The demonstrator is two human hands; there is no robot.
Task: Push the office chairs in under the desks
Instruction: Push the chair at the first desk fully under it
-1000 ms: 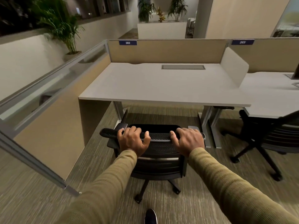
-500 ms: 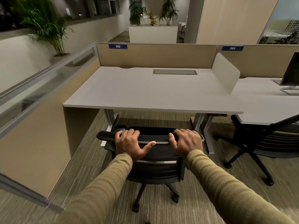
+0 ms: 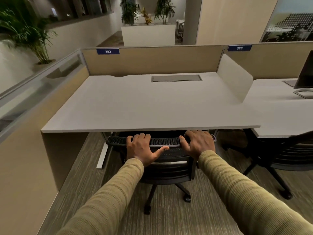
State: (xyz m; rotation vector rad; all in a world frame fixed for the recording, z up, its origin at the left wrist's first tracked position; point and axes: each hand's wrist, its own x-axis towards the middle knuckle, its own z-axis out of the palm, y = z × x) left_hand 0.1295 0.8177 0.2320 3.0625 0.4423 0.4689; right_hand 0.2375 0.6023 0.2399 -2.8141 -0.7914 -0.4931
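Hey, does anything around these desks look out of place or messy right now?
Nothing is spilled or damaged. The one oddity is the second chair at desk 383, angled with its base out on the carpet, not tucked in like the chair both hands are pushing.

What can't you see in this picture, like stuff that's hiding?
All in the head view:
- Seat of the chair: hidden under the desk and behind the backrest.
- Fingertips of the left hand and right hand: curled over the backrest top.
- Second chair: cut off by the right edge.
- Monitor: cut off by the right edge.
- Glass partition: blurred.
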